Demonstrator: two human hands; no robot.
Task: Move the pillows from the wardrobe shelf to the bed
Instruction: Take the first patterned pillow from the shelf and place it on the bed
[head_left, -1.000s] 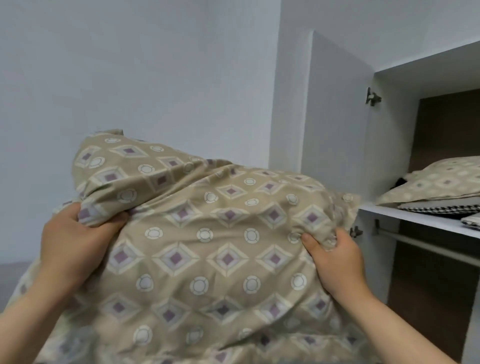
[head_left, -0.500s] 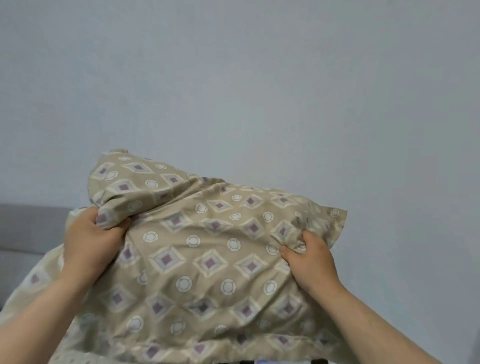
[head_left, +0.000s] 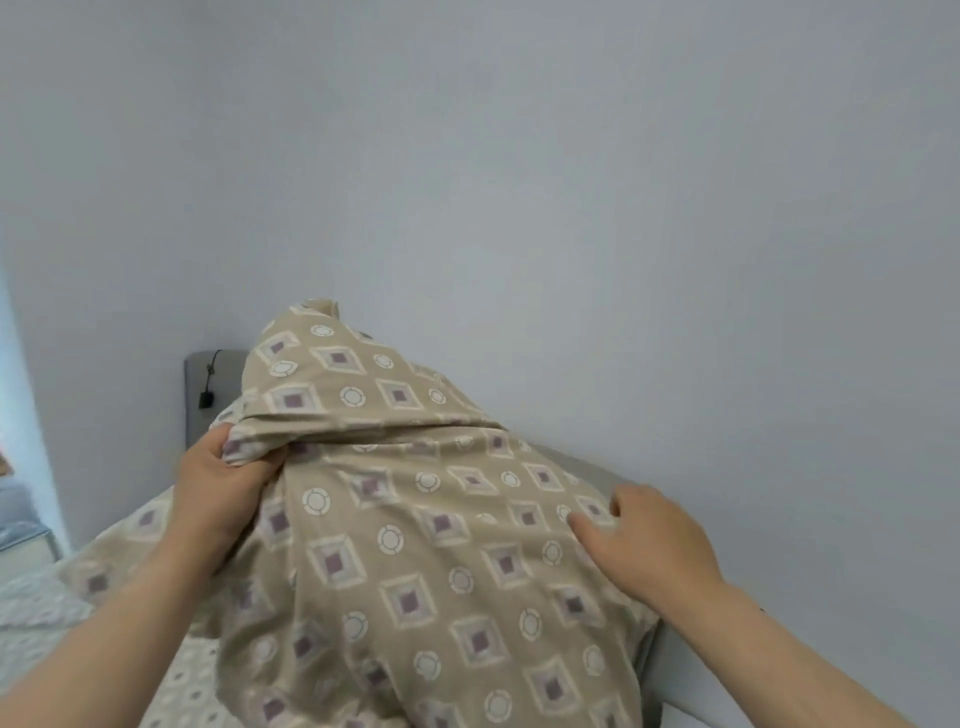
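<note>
Beige diamond-and-circle patterned fabric pillow (head_left: 415, 519) over the bed (head_left: 36, 613), at its grey headboard (head_left: 218, 379). Left hand (head_left: 218, 483) pinches a cover fold; right hand (head_left: 649, 535) rests loose-fingered. Release apparently remains; wardrobe shelf unseen.

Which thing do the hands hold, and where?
The left hand grips the pillow by a bunched upper fold; the right hand rests open on it.
</note>
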